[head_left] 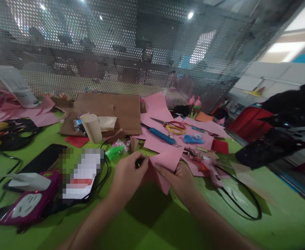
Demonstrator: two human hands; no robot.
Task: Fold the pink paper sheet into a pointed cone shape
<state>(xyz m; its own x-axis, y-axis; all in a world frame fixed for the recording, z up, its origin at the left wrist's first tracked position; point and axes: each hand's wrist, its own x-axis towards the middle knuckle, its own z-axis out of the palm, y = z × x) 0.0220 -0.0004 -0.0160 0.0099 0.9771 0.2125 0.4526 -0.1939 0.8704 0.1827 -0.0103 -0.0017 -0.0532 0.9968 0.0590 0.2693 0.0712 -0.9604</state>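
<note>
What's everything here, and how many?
Folded paper sheet: 1, pink, front centre
Flat paper: several, pink, centre and left
Large flat sheet: 1+, brown, back
Round tube: 1, tan, mid-left
Scissors: count unclear, red and yellow handles, centre
Slim tool: 1, blue, centre
Corded tool: 1, pink, right
Flat phone: 1, black, left
Pixelated screen: 1, mostly white, left
Power strip: 1, purple, front left
Plug: 1, white, left
Plastic bottle: 1, whitish, back left
Perforated metal panel: 1, grey, back
Table: 1, green, underneath
Small scraps: uncounted, mixed, around
Left hand: 1, bare, beside folded sheet
Right hand: 1, bare, holding folded sheet
</note>
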